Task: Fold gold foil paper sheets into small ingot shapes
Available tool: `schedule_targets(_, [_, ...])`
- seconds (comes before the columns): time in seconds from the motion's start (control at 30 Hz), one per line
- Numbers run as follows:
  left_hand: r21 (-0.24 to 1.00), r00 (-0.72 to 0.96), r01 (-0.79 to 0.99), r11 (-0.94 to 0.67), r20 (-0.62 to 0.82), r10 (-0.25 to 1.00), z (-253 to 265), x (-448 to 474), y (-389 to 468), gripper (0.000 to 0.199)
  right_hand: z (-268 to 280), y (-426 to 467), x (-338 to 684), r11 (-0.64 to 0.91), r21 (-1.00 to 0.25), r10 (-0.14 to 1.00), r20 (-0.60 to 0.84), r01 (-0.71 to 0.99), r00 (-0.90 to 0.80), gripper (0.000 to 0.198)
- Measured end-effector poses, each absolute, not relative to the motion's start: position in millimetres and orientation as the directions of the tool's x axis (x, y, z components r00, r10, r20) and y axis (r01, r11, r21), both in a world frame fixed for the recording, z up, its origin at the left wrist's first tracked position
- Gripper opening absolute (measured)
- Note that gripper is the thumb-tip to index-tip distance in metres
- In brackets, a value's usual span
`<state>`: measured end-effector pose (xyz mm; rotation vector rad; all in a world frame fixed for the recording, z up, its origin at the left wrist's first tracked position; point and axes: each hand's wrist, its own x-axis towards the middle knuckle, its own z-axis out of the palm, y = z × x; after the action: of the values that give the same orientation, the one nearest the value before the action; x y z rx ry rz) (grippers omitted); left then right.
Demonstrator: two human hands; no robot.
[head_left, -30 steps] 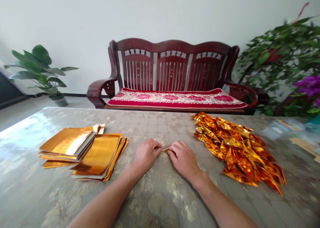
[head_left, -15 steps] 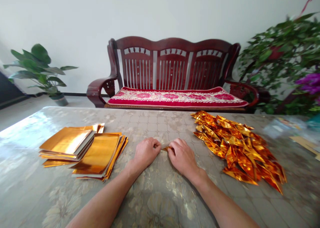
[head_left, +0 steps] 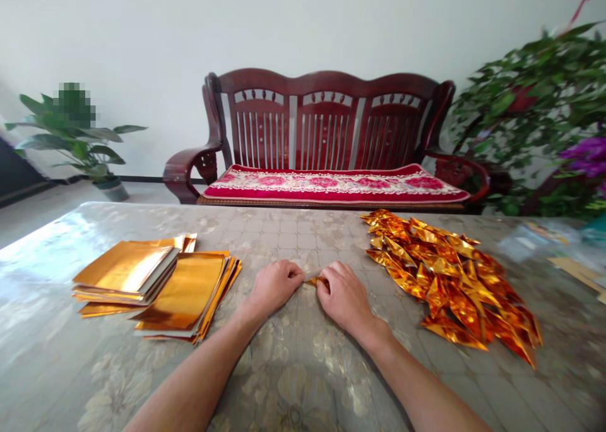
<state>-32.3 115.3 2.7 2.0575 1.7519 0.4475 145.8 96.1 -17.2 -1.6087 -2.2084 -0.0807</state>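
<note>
In the middle of the table, a small piece of gold foil paper (head_left: 312,281) spans the gap between my two hands. My left hand (head_left: 277,287) has its thumb and fingertips pinched at the paper's left end. The other end runs into the curled fingers of my right hand (head_left: 344,294), which cover most of it. To the left lie two stacks of flat gold foil sheets, one farther back (head_left: 125,264) and one nearer (head_left: 189,290). A heap of folded gold foil pieces (head_left: 440,280) with pointed ends lies to the right.
A patterned, glossy cover lies over the table (head_left: 293,381). Clear plastic packaging (head_left: 537,237) and a piece of cardboard (head_left: 580,274) are at the right edge. Beyond the table stands a dark red wooden bench (head_left: 324,119), with potted plants (head_left: 111,189) on both sides.
My left hand has shifted very slightly left, and a little more of the foil paper shows between the hands. The stacks and the heap lie as before.
</note>
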Motion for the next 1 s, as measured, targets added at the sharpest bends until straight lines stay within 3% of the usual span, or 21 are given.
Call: schedule_targets(1.0, [0.504,0.147,0.854,-0.129,0.004,0.989,3.0,-30.6,112.9,0.021,-13.6,95.5,149.0,0.359,-0.224,0.902,0.333,0.906,-0.275,0.012])
